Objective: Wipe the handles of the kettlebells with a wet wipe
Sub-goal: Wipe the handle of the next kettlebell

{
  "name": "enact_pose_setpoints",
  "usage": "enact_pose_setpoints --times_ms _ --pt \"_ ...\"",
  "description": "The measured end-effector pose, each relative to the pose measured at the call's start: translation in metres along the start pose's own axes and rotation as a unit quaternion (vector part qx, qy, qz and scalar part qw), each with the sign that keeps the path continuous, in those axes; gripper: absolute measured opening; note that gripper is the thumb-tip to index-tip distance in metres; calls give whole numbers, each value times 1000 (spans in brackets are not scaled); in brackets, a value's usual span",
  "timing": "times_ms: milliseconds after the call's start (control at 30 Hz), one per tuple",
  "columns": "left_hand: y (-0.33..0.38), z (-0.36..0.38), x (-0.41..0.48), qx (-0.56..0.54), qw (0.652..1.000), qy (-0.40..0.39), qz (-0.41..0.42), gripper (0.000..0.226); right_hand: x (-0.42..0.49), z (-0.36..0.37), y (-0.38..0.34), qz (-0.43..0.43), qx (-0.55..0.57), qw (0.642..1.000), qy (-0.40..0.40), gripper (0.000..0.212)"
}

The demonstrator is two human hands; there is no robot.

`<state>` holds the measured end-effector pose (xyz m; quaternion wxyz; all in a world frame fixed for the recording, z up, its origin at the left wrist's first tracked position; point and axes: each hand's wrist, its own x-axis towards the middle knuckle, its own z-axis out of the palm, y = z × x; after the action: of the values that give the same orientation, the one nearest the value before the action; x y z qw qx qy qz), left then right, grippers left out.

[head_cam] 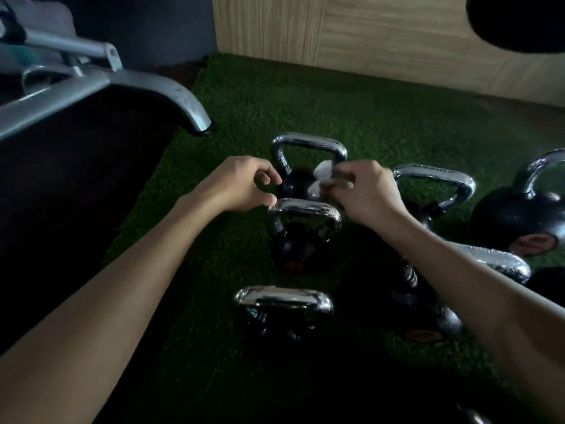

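Observation:
Several black kettlebells with chrome handles stand on green turf. In the left column, the far kettlebell handle [308, 145], the middle kettlebell handle [304, 211] and the near kettlebell handle [284, 298] line up. My right hand [363, 191] pinches a crumpled white wet wipe [321, 179] beside the far handle's right post. My left hand [247, 185] hovers just left of the far kettlebell, fingers curled with fingertips close together, holding nothing that I can see. More kettlebells [440, 182] sit to the right, partly hidden by my right forearm.
A grey metal bench frame leg [189, 102] comes down onto the turf edge at the left, over a dark floor mat [61, 194]. A wooden wall [382, 35] closes the back. A larger kettlebell [526, 215] sits at the far right.

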<state>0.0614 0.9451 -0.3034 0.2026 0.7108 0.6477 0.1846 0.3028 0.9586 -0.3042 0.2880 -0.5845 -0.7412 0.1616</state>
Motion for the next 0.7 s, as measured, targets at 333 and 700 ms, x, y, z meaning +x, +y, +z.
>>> enact_pose_setpoints --times_ms 333,700 --pt "-28 32 0 -77 997 18 20 21 38 18 8 115 108 975 -158 8" --pt "-9 18 2 -67 997 -24 -16 20 27 5 12 -145 -122 959 -211 35"
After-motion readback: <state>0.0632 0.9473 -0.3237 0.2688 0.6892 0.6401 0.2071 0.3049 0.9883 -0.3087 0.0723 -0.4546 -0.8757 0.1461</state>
